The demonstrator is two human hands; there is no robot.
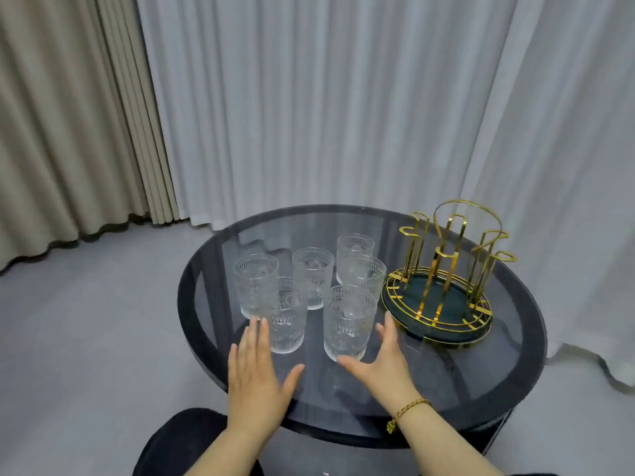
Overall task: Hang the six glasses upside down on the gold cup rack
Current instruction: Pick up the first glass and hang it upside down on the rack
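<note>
Several clear patterned glasses stand upright in a cluster on the round dark glass table (481, 379). The nearest two are a front left glass (287, 317) and a front right glass (347, 324). The gold cup rack (443, 266), with wire posts on a dark green round base, stands at the table's right and holds no glass. My left hand (256, 372) lies open just left of and below the front left glass. My right hand (385, 362) is open, fingers beside the right flank of the front right glass, thumb under its base edge. Neither hand holds anything.
Beige curtains hang at the left and white sheer curtains (326, 115) behind the table. Grey floor surrounds the table. My dark-clothed knee (185, 438) sits below the table's near edge. A gold bracelet (409, 408) is on my right wrist.
</note>
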